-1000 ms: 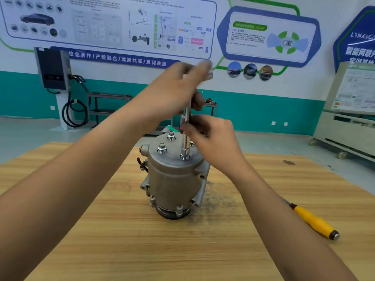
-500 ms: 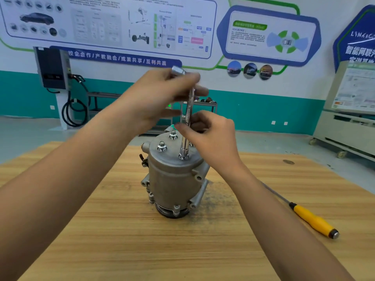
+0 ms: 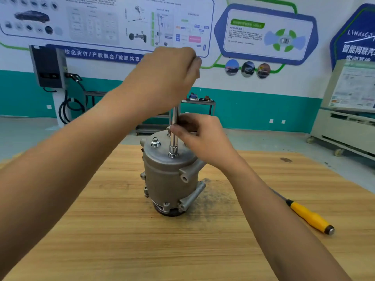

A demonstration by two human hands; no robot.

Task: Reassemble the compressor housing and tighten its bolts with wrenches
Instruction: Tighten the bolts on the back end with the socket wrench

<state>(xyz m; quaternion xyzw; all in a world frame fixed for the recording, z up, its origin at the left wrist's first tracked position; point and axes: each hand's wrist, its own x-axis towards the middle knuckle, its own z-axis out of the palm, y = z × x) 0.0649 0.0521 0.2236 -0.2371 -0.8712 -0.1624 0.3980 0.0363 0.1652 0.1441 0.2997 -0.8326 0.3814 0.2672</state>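
A grey metal compressor housing [image 3: 166, 175] stands upright in the middle of the wooden table [image 3: 121, 240]. A chrome socket wrench [image 3: 174, 136] stands vertically with its socket on a bolt [image 3: 173, 155] on the housing's top. My left hand [image 3: 162, 78] grips the wrench's upper end from above and hides it. My right hand [image 3: 200, 136] pinches the wrench's shaft just above the socket. Another flanged bolt [image 3: 155, 142] sticks up at the top's left side. Further bolts behind are hidden by my right hand.
A screwdriver with a yellow handle [image 3: 310, 217] lies on the table at the right, partly under my right forearm. Behind the table are a wall charger with a cable [image 3: 50, 67], a low metal rack [image 3: 198, 102] and a grey cabinet on wheels [image 3: 345, 122].
My left hand has turned at the wrench's top and now covers the upper end that showed before. The wrench stays on the same bolt, and my right hand stays on the shaft.
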